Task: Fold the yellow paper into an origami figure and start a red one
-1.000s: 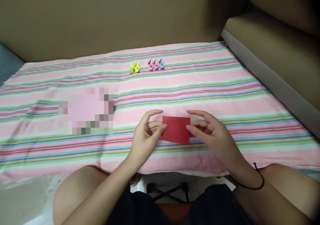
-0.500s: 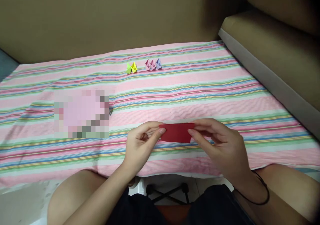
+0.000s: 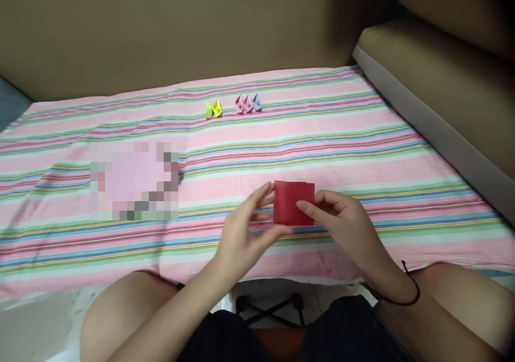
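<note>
A red sheet of paper is doubled over, its rounded bend on the left and its layers slightly offset along the right edge. It is held up above the striped cloth. My right hand pinches its right side, thumb on the near face and the other fingers behind. My left hand is spread around the left side, its index fingertip at the upper left corner and its slightly blurred thumb by the lower edge. A firm grip by those fingers does not show.
A pink, green and blue striped cloth covers the surface. Toward its far side sit small folded paper pieces: green, yellow, two pink and lilac. A pixelated pink item lies left. A brown cushion borders the right.
The red paper has gone from a wide strip held at both ends to a shorter, doubled-over piece. My left hand has released its pinch and spread; my right thumb has moved further onto the paper.
</note>
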{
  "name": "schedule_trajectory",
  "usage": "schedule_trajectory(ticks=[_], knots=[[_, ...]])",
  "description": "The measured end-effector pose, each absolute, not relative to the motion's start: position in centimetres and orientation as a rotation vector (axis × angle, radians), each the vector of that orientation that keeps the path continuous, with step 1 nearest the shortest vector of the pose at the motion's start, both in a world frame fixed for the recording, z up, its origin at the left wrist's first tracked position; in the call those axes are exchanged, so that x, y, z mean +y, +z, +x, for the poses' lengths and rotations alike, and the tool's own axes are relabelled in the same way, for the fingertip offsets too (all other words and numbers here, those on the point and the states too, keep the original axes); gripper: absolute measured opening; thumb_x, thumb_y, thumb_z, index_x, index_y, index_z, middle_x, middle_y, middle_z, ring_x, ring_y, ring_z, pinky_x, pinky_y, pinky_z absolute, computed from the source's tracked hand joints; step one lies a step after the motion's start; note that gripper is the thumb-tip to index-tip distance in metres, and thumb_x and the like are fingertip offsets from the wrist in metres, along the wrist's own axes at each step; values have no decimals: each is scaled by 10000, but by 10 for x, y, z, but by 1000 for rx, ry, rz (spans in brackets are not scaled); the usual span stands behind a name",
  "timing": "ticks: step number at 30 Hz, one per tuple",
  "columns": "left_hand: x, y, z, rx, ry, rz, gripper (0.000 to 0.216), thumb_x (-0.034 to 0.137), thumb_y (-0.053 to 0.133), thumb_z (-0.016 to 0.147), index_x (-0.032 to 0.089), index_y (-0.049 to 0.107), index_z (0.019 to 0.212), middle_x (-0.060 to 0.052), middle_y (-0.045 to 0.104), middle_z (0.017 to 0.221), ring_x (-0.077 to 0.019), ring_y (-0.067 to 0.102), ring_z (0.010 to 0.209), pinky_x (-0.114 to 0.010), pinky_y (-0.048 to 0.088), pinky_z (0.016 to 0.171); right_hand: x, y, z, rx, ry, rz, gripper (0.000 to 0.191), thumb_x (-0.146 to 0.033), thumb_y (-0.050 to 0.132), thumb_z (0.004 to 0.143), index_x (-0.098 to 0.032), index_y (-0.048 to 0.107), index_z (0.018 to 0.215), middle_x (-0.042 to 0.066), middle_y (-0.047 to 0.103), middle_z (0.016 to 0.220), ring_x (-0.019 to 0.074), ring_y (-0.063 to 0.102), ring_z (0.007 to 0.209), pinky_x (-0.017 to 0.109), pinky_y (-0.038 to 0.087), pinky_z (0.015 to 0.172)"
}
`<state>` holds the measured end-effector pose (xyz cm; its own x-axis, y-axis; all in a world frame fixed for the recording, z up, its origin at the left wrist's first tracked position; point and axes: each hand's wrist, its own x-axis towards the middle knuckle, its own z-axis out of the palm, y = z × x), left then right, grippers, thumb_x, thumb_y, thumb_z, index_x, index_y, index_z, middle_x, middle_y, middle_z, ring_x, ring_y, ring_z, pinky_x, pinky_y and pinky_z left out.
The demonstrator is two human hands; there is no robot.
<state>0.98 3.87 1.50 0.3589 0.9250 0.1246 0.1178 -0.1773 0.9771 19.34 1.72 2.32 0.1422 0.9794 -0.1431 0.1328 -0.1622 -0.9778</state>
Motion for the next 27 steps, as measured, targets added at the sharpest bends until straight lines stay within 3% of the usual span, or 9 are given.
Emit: schedule_trajectory(ticks=[3, 5, 7, 10, 13, 24, 27], knots=[[30, 9, 18, 805, 892, 1493, 949, 181, 854, 575, 303, 377, 1385, -79, 476, 1431, -268, 495, 1269, -353, 492, 985, 18, 17, 193, -1137, 1174, -1421, 394, -438, 725, 718, -190, 463, 559, -55, 423, 545, 88, 389, 525, 232, 320, 488], [25, 8, 23, 780, 873, 1301, 814, 201, 829, 622, 278, 440, 1333, -84, 557, 1349, -261, 577, 1177, -343, 525, 925, 18, 15, 193, -1149, 1191, -1378, 431, -441, 740, 700, -191, 427, 541, -63, 392, 526, 80, 360, 507, 230, 295, 469], [25, 9, 25, 804, 884, 1123, 548, 240, 759, 722, 225, 535, 1221, -81, 667, 1172, -238, 651, 1044, -314, 552, 841, 18, 16, 194, -1151, 1197, -1366, 404, -435, 747, 695, -188, 465, 547, -59, 426, 525, 80, 388, 507, 223, 315, 465], [31, 12, 23, 818, 973, 947, 315, 267, 666, 815, 182, 604, 1111, -73, 707, 1065, -212, 665, 995, -309, 534, 866, 18, 20, 195, -1104, 1232, -1371, 249, -424, 730, 723, -192, 659, 781, -4, 647, 716, 125, 575, 643, 234, 455, 557], [40, 16, 16, 840, 1076, 822, 169, 258, 634, 839, 175, 650, 986, -53, 714, 1041, -185, 672, 969, -304, 529, 886, 18, 22, 196, -1064, 1250, -1399, 324, -429, 701, 750, -198, 683, 976, 48, 721, 921, 191, 662, 798, 287, 534, 642], [50, 22, 8, 939, 970, 771, 177, 307, 639, 819, 165, 637, 925, -31, 727, 830, -160, 704, 763, -266, 566, 714, 20, 17, 196, -1282, 1272, -1377, 237, -375, 669, 789, -196, 648, 942, 43, 706, 917, 193, 666, 823, 309, 550, 702], [55, 22, 3, 954, 966, 824, 197, 330, 640, 818, 166, 634, 927, -38, 728, 860, -158, 697, 755, -256, 561, 682, 22, 16, 202, -1264, 1303, -1357, 326, -356, 691, 772, -213, 592, 1047, 39, 714, 939, 191, 677, 829, 303, 558, 682]])
